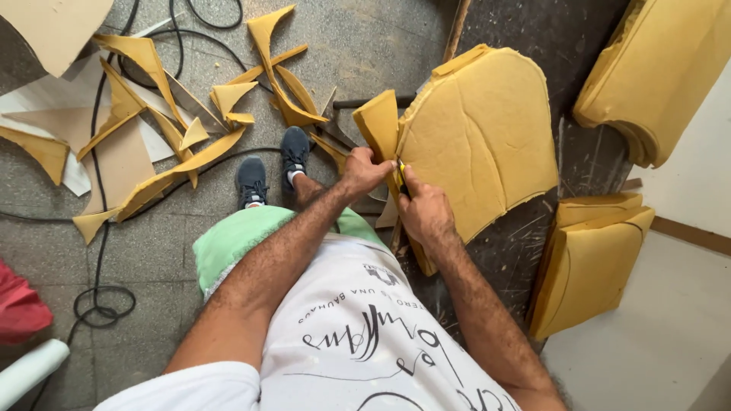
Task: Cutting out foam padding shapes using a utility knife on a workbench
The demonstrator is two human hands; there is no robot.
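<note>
Centrally: right hand, closed round a small knife with yellow and black showing, blade at the edge of a large yellow foam sheet. Left hand, pinched shut on a foam strip peeling up from that same edge. The foam sheet lies flat on a dark, scored bench, overhanging its near side. Also on the bench: two stacks of cut foam pieces, one at the far right corner, one lower right. Floor: grey speckled, strewn with curved foam offcuts, cardboard sheets and a looping black cable. Pale wall to the right.
</note>
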